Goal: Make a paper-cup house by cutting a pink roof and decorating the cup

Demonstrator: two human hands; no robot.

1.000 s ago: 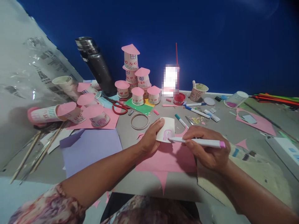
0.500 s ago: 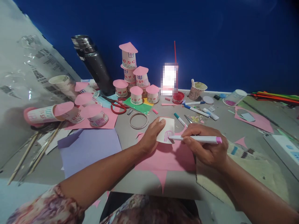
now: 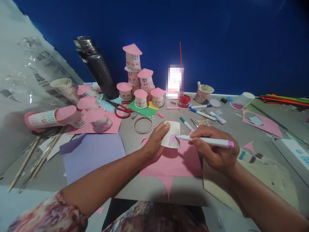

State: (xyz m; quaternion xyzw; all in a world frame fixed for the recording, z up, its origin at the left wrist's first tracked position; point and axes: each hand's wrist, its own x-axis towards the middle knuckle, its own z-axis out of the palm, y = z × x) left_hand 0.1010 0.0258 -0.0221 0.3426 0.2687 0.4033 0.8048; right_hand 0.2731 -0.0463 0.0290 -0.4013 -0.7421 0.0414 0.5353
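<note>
My left hand (image 3: 155, 140) is closed around a white paper cup (image 3: 172, 129), its thumb along the near side. Pink-purple pen strokes mark the lower part of the cup. A white felt-tip marker (image 3: 212, 141) with a pink end is pinched in my right hand (image 3: 216, 149), and its tip is at the cup's right side by the strokes. Beneath both hands lies a sheet of pink paper (image 3: 166, 164). Part of the cup is hidden behind my left fingers.
Decorated cups with pink cone roofs (image 3: 133, 59) stand stacked at the back. Red-handled scissors (image 3: 122, 111), a tape ring (image 3: 143, 125) and blue markers (image 3: 202, 114) lie around. A dark flask (image 3: 96, 67) stands behind purple paper (image 3: 96, 158). At right is a beige cloth (image 3: 253, 180).
The marker and my right hand have shifted slightly right and up along the cup. More pink-purple strokes show on the cup. My left hand keeps its hold.
</note>
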